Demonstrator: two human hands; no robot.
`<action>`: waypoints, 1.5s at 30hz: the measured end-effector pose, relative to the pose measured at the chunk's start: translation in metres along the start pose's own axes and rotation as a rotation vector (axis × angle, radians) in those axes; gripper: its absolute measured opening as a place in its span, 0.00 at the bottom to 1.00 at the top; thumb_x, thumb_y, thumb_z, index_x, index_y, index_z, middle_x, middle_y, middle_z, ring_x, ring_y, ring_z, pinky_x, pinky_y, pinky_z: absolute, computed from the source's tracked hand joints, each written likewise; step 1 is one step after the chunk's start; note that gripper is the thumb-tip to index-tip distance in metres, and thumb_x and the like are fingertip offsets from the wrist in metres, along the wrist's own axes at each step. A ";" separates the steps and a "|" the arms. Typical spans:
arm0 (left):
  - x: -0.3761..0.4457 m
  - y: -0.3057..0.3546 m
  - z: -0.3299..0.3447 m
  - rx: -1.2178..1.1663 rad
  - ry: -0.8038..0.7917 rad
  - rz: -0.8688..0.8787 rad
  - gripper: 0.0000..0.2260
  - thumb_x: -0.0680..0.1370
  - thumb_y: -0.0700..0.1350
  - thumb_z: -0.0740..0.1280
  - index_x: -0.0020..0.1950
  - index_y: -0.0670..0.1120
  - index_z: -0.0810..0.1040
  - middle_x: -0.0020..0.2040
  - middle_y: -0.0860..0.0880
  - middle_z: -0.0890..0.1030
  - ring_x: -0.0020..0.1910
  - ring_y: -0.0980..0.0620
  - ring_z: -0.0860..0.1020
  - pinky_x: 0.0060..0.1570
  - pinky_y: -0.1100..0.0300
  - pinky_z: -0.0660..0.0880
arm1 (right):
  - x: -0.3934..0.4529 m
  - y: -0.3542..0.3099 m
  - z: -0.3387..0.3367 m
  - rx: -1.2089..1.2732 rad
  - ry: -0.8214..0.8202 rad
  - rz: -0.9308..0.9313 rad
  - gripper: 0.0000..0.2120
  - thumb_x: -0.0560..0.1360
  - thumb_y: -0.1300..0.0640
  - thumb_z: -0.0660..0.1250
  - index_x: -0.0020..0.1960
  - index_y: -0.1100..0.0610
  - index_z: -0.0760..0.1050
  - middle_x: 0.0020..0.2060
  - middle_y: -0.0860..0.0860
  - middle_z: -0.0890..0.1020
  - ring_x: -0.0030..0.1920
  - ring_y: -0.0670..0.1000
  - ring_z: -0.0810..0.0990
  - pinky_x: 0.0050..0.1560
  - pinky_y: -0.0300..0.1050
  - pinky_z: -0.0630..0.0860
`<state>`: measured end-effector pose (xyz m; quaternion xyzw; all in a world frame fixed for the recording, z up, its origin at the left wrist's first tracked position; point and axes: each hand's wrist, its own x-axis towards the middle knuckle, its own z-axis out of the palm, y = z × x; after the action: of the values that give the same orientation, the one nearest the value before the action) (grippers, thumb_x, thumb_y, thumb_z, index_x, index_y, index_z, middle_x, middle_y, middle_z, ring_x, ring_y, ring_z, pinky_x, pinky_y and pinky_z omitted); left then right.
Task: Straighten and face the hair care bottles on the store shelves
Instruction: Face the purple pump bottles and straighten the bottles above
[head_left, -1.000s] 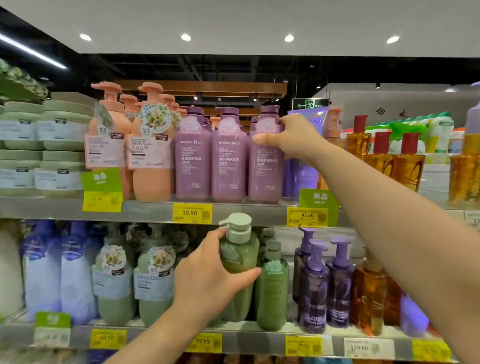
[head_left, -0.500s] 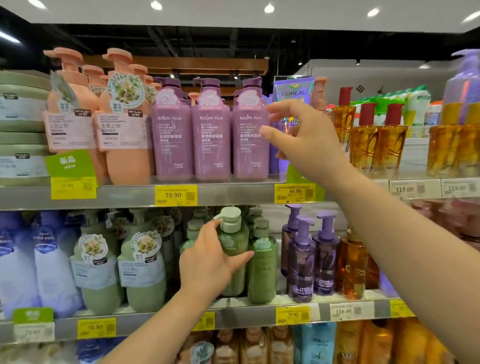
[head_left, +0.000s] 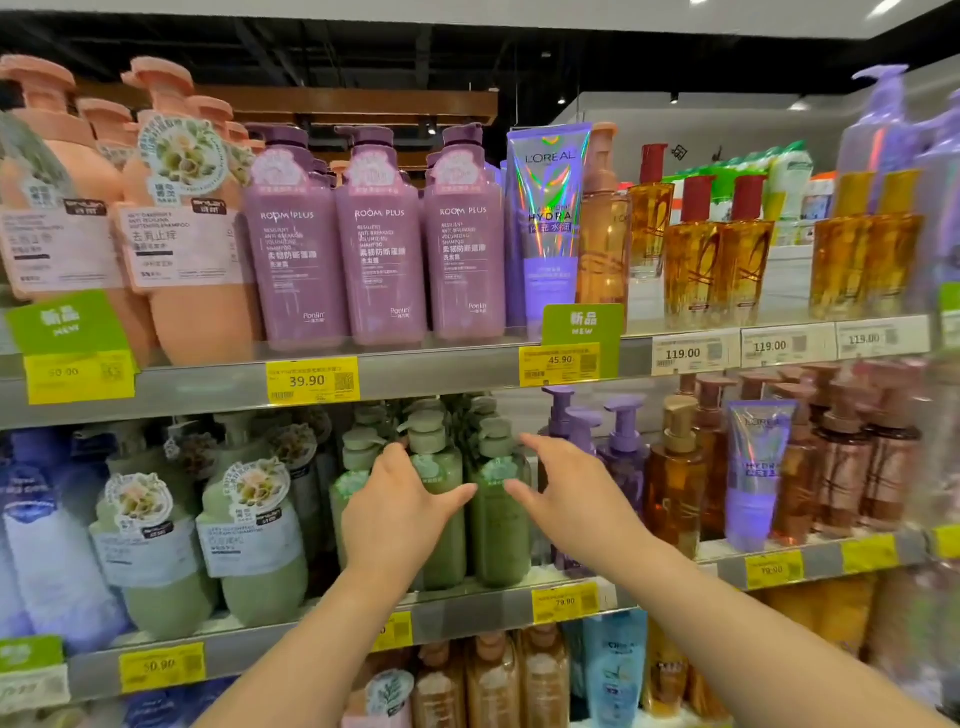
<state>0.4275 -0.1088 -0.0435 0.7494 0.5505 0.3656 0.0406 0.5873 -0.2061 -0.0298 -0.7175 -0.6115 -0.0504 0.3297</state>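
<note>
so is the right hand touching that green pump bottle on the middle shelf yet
Cannot tell. In the head view the right hand overlaps the right edge of the green pump bottle, fingers spread open, but motion blur hides whether skin meets plastic.

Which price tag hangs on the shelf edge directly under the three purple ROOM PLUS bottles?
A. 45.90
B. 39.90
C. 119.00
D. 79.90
B: the yellow tag reading 39.90 sits on the shelf edge just below the purple ROOM PLUS bottles; the 45.90 tag is further right, under the L'Oreal tube.
</note>
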 end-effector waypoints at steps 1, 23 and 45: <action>0.002 0.000 0.001 0.014 -0.005 -0.001 0.42 0.64 0.73 0.68 0.65 0.44 0.68 0.57 0.48 0.80 0.53 0.45 0.81 0.41 0.53 0.77 | 0.002 0.001 0.007 -0.007 -0.023 0.028 0.32 0.79 0.43 0.66 0.78 0.54 0.61 0.72 0.52 0.73 0.70 0.52 0.73 0.68 0.46 0.69; 0.007 -0.009 0.008 0.210 -0.062 0.104 0.33 0.64 0.75 0.66 0.46 0.46 0.66 0.37 0.51 0.77 0.37 0.47 0.81 0.24 0.59 0.66 | 0.019 0.015 0.043 0.229 -0.218 0.353 0.29 0.79 0.41 0.65 0.72 0.54 0.59 0.41 0.56 0.83 0.27 0.48 0.83 0.32 0.47 0.83; -0.069 0.025 0.022 0.107 0.147 0.657 0.19 0.74 0.48 0.71 0.62 0.41 0.80 0.65 0.43 0.79 0.19 0.46 0.75 0.19 0.62 0.65 | -0.034 0.058 0.013 0.635 0.054 0.412 0.08 0.80 0.49 0.66 0.46 0.52 0.81 0.44 0.51 0.86 0.28 0.48 0.83 0.34 0.48 0.81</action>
<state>0.4518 -0.1699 -0.0829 0.8594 0.2996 0.3828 -0.1585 0.6275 -0.2300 -0.0801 -0.6860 -0.4307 0.1900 0.5548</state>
